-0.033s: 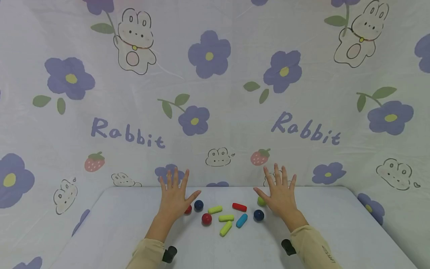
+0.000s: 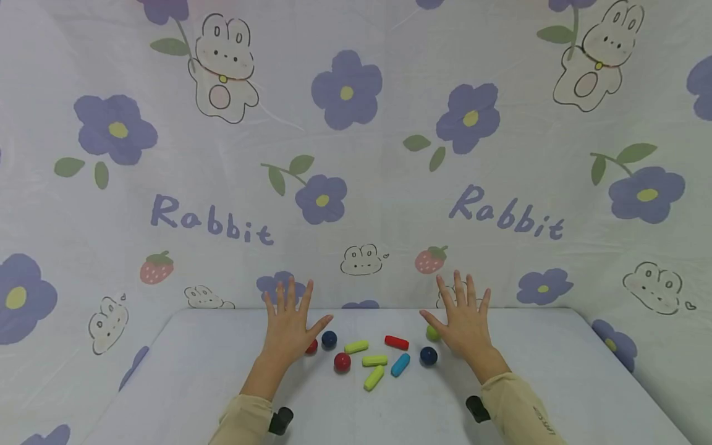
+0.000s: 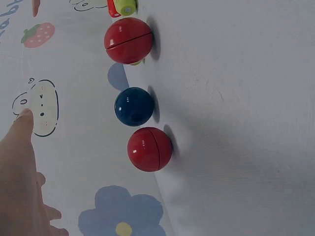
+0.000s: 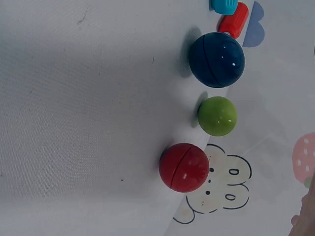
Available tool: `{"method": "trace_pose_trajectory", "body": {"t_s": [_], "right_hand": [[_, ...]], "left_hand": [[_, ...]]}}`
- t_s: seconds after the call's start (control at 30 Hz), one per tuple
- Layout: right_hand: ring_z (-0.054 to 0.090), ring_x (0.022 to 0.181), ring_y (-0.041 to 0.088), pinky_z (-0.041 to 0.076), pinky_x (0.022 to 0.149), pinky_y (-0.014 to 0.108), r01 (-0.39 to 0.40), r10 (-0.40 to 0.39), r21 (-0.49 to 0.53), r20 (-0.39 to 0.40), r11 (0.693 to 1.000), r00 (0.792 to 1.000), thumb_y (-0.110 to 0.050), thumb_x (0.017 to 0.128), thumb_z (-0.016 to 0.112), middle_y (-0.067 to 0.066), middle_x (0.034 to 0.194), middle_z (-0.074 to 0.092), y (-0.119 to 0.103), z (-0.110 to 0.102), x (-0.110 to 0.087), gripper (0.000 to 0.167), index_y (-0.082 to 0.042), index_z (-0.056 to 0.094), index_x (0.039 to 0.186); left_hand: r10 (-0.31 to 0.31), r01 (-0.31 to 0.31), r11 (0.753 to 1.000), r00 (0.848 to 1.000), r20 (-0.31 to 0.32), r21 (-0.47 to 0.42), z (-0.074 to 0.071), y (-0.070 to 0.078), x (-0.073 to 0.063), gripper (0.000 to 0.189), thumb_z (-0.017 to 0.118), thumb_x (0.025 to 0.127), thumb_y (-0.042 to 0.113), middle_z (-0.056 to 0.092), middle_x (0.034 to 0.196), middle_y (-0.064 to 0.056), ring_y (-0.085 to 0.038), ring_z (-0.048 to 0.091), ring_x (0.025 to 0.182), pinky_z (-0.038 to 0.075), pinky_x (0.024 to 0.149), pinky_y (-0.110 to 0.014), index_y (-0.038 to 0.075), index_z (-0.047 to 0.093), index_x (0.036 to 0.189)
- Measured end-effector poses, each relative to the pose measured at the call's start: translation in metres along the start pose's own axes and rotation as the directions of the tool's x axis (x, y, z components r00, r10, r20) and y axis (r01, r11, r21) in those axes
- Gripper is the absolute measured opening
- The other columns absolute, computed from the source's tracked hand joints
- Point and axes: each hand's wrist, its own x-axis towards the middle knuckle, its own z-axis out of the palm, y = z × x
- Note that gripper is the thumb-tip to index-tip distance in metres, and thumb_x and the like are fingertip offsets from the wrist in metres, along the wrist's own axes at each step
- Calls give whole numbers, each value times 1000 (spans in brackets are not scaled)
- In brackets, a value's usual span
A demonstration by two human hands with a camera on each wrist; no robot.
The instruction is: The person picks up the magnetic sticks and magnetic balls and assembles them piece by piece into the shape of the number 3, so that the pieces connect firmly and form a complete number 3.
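Note:
My left hand (image 2: 288, 330) hovers over the left part of the table, fingers straight and spread, holding nothing. Partly behind it lies a red ball (image 2: 312, 347), with a dark blue ball (image 2: 329, 339) and another red ball (image 2: 342, 362) to its right. My right hand (image 2: 466, 324) is likewise spread and holds nothing. Beside it are a second dark blue ball (image 2: 428, 356) and a partly covered green ball (image 2: 433, 332). The right wrist view also shows a red ball (image 4: 184, 167), which the right hand hides from the head view.
Between the hands lie three yellow-green sticks (image 2: 374, 360), a red stick (image 2: 397, 342) and a blue stick (image 2: 400, 365). They rest on a white table (image 2: 183, 371). Behind its far edge hangs a patterned curtain (image 2: 384, 185) with flowers and rabbits.

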Motion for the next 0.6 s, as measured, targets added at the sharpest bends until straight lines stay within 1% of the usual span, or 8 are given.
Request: {"method": "trace_pose_trajectory", "body": {"t_s": [0.07, 0.13, 0.23, 0.33, 0.5, 0.6], "right_hand": [[-10, 131, 32, -4, 96, 62, 1, -1, 2, 1, 1000, 1000, -71, 79, 34, 18, 146, 9, 0, 1, -1, 84, -19, 17, 144], [-9, 131, 33, -4, 96, 62, 0, 0, 2, 4, 1000, 1000, -71, 79, 34, 18, 146, 9, 0, 1, -1, 85, -18, 17, 144], [-5, 131, 34, -4, 96, 61, -1, 1, 3, 6, 1000, 1000, -71, 79, 34, 18, 146, 9, 0, 2, -2, 85, -18, 18, 143], [-4, 131, 35, -3, 96, 61, -3, 3, 11, 7, 1000, 1000, -70, 80, 34, 18, 146, 9, 0, 3, -2, 85, -17, 18, 143], [-5, 131, 33, -1, 99, 58, -14, 13, 80, 14, 997, 1000, -66, 82, 39, 19, 146, 9, 0, 4, -5, 83, -16, 15, 144], [-2, 132, 33, 1, 100, 55, -21, 20, 135, 10, 991, 1000, -61, 82, 45, 19, 146, 9, -1, 5, -7, 82, -15, 15, 144]], "left_hand": [[-2, 2, 1000, 1000, 7, 2, 0, 0, 0, 85, 35, 79, 71, 12, 144, -22, -41, 3, 130, -5, 98, -59, 18, 18, 144], [-2, 2, 1000, 1000, 9, -1, 1, 0, 0, 85, 36, 79, 70, 12, 144, -22, -41, 3, 130, -6, 98, -58, 18, 18, 144], [-3, 3, 1000, 1000, 18, 9, 3, 0, 0, 86, 32, 79, 72, 11, 145, -21, -40, 2, 130, -6, 98, -58, 19, 16, 144], [1, -1, 1000, 1000, 10, 10, 4, 0, -1, 86, 33, 79, 72, 11, 145, -21, -40, 4, 130, -5, 98, -58, 18, 17, 144], [7, -7, 1000, 1000, 8, -1, 5, -1, -4, 86, 30, 79, 73, 13, 144, -21, -40, 0, 130, -5, 98, -58, 18, 17, 144], [6, -6, 1000, 1000, 16, -3, 5, 0, -7, 86, 28, 79, 73, 14, 144, -21, -39, -1, 130, -5, 98, -58, 18, 17, 144]]}}
